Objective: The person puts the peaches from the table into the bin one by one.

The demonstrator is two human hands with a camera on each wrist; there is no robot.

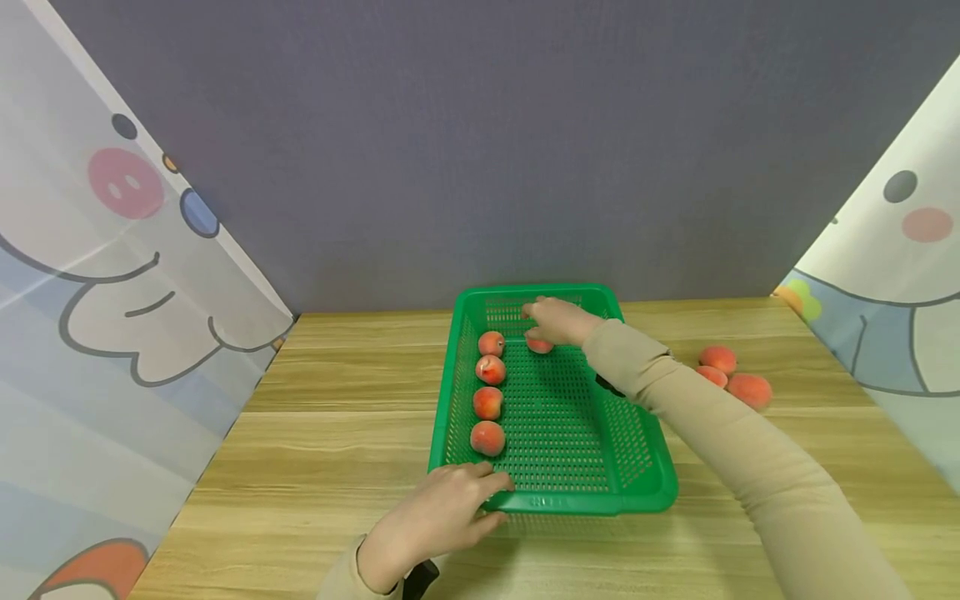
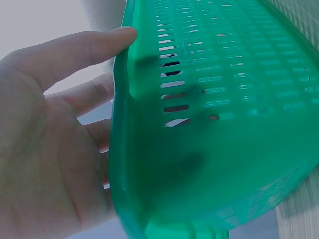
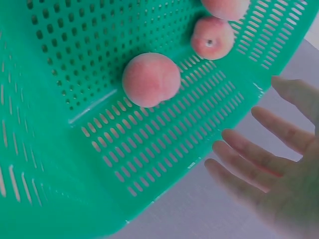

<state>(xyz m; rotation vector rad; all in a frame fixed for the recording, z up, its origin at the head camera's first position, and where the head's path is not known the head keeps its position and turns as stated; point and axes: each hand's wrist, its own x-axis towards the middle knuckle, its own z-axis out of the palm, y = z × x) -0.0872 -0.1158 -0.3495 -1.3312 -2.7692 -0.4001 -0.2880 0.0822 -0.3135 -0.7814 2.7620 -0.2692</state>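
My left hand (image 1: 442, 508) holds the near left rim of a green slotted plastic basket (image 1: 540, 502). In the left wrist view its thumb lies on the outside of the rim while the fingers pass behind it. Over the far end of the basket is my right hand (image 1: 558, 321), fingers extended and spread. Below it a peach (image 3: 151, 79) lies by the far wall, apart from the fingers in the right wrist view. Several peaches, one of them the nearest peach (image 1: 487, 437), form a row along the basket's left side.
To the right of the basket, a small group of peaches (image 1: 750, 390) lies on the wooden table (image 1: 315, 450). A grey panel (image 1: 480, 150) stands behind the table, and cartoon-printed sheets (image 1: 67, 333) flank both sides. My right sleeve crosses the basket's right rim.
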